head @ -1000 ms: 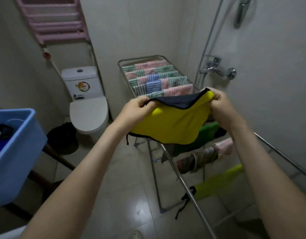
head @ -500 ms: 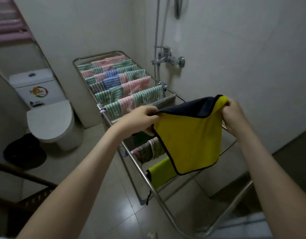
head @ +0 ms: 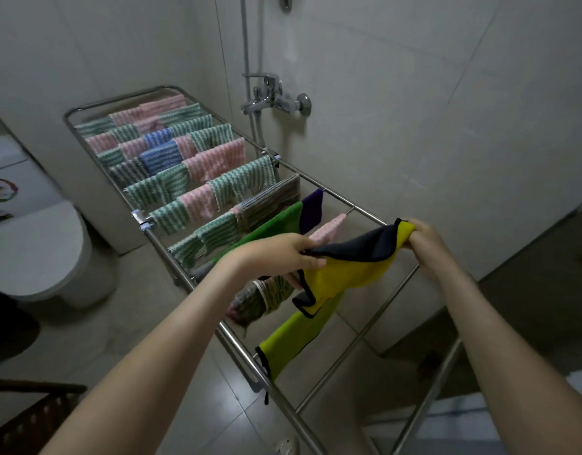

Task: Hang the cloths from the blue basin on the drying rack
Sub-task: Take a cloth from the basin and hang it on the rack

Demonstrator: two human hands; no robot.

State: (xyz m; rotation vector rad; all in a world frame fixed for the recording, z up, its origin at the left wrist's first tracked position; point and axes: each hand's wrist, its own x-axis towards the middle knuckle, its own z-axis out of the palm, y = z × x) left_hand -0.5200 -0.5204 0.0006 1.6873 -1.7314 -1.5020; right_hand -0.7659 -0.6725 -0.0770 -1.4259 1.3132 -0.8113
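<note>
Most of the rack (head: 283,403) already carries cloths (head: 214,162). Our left hand (head: 293,254) and right hand (head: 424,244) each pinch a corner of the yellow cloth (head: 345,274), held over the near rails and not yet draped. The basin is out of view, so we cannot tell what remains.

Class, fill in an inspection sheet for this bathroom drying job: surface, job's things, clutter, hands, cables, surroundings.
Surface: tiled floor, drying rack standing on it.
Job's things: yellow cloth with dark backing held over the rack's near rails; striped cloths fill the far rails; blue basin not in view.
Clutter: dark object on floor by toilet.
Grips: left hand and right hand each pinch a top corner of the yellow cloth.
Cables: nothing seen.
Surroundings: tiled walls, shower tap.
</note>
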